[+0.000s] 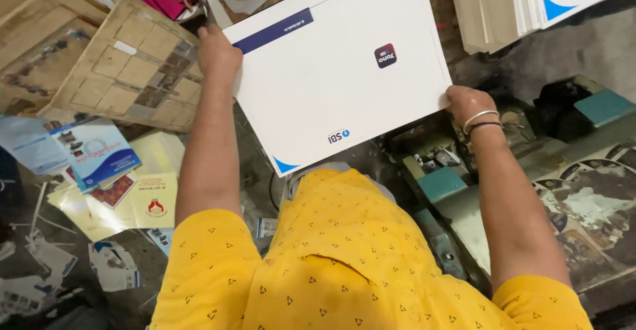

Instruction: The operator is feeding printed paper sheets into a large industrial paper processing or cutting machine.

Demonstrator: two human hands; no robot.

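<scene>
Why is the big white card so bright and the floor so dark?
In the head view, light falls straight on the white card, so it almost glares. The left hand and right hand holding its edges look sharp. The floor at lower left sits in shadow and is dim and a bit blurry. Straight edges bend slightly near the picture's corners.

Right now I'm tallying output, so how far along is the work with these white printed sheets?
Done: cannot tell. A stack of similar sheets lies at upper right, finished or waiting. In hand: the left hand and right hand grip one white sheet by opposite edges, above the machine. Left: unclear; loose printed papers litter the floor.
</scene>
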